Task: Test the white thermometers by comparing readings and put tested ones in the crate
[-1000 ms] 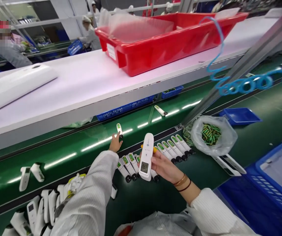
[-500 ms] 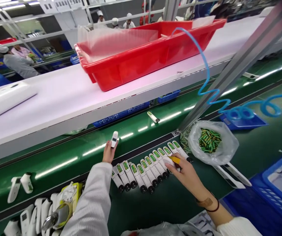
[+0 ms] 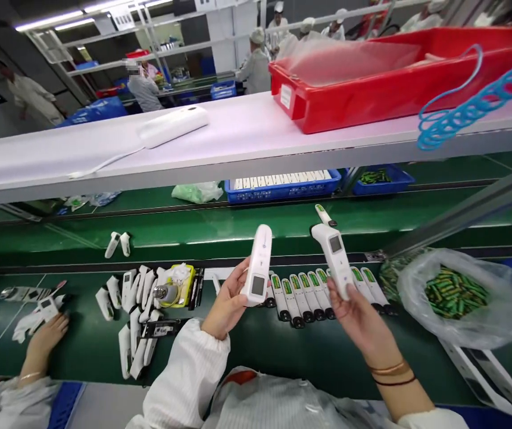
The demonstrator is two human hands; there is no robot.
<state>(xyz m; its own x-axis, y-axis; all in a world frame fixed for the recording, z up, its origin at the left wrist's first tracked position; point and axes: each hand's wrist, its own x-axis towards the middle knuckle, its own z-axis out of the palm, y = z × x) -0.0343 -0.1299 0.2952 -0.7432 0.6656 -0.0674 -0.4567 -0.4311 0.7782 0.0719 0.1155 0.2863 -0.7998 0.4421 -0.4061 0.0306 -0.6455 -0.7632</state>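
Grasping in left hand [image 3: 227, 304] a white elongated plastic device [image 3: 262, 250] (grey screen [image 3: 258, 286] at lower end), and in right hand [image 3: 358, 313] a white angled plastic device [image 3: 339, 262]. Holding both near the row of white plastic handles [image 3: 303, 298] with green batteries [image 3: 303, 280].

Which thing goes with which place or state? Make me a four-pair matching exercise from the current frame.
1. Red bin
2. Clear bag
3. Left hand
4. Right hand

A. Holds a thermometer with its screen at the upper end
B. On the white shelf
C. Holds a thermometer with its screen at the lower end
D. Has batteries inside

Pairs: 1-B, 2-D, 3-C, 4-A
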